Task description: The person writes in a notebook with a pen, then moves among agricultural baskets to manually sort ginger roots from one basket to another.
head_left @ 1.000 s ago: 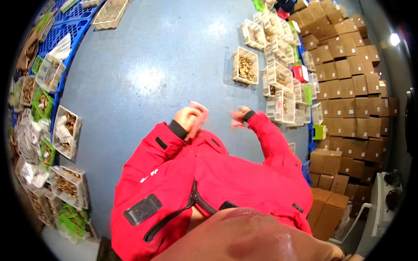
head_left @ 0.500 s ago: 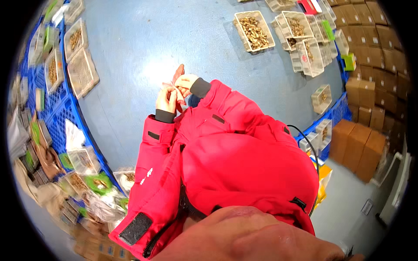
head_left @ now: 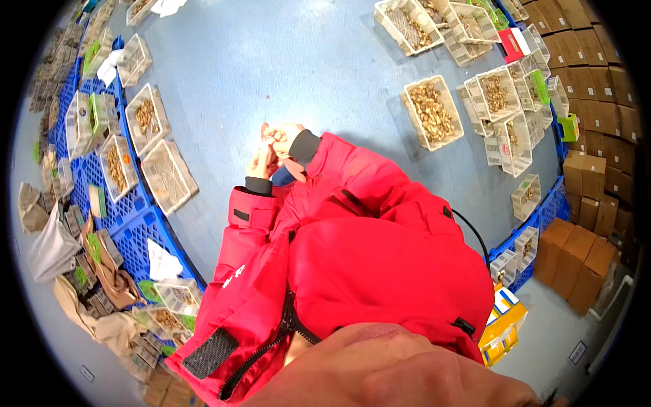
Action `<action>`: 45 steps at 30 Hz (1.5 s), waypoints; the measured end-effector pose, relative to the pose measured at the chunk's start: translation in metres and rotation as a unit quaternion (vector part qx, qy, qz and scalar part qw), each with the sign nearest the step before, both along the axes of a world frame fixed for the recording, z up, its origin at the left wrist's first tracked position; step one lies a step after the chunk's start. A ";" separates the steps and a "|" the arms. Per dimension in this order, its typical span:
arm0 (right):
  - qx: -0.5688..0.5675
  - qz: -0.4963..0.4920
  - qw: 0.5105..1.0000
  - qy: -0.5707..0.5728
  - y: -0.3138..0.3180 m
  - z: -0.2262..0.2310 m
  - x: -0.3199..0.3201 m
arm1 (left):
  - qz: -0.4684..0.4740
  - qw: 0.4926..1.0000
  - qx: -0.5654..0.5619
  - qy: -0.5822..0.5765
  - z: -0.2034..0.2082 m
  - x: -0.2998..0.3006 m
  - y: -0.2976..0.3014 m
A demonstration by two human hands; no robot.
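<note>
A worker in a red jacket [head_left: 380, 271] bends over a pale blue floor [head_left: 319, 74], both hands brought together well to the left of a full crate [head_left: 432, 112] of small brown-and-cream pieces. Between the hands, also left of that crate, is a limp pinkish piece [head_left: 294, 168], perhaps cloth or a glove; I cannot tell which. The work on it looks to be under way and unfinished, since it is neither laid down nor let go; how much is left cannot be read from here. The left hand [head_left: 263, 161] is curled in, fingertips drawn close, and seems to pinch the piece. The right hand [head_left: 288, 138], touching or nearly touching it, is bent inward and looks closed on the same piece, though glare hides the fingertips. Stacked crates [head_left: 498, 95] stand just right of the full crate.
</note>
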State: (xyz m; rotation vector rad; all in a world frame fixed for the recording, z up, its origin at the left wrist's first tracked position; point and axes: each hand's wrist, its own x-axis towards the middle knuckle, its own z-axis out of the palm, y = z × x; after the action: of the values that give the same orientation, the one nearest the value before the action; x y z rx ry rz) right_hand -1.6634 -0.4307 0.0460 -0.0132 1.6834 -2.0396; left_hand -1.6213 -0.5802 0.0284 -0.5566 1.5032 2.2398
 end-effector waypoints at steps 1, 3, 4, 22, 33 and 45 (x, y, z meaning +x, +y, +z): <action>-0.075 0.030 0.995 -0.057 0.012 -0.002 -0.023 | -0.034 0.999 -0.012 0.003 -0.006 -0.024 0.007; 0.044 0.051 0.996 0.055 0.027 -0.011 -0.074 | -0.125 0.992 -0.008 0.019 -0.023 -0.084 0.010; 0.023 0.032 0.998 0.044 0.038 -0.024 -0.095 | -0.158 0.986 -0.017 0.050 -0.025 -0.114 0.026; 0.471 -0.310 0.403 0.721 0.305 0.397 -0.147 | -0.493 0.660 0.565 0.049 0.015 -0.371 0.286; 0.617 -0.297 0.419 0.596 0.344 0.399 -0.207 | -0.587 0.800 0.122 -0.011 -0.020 -0.483 0.404; 0.649 -0.428 0.409 0.478 0.426 0.400 -0.306 | -0.690 0.705 0.163 0.003 -0.019 -0.498 0.581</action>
State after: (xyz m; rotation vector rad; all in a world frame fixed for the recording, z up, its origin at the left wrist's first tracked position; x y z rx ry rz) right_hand -1.9698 -0.0050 0.4463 0.3160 4.2036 -0.0411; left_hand -2.1195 0.0003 0.0097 0.5841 0.8520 1.1461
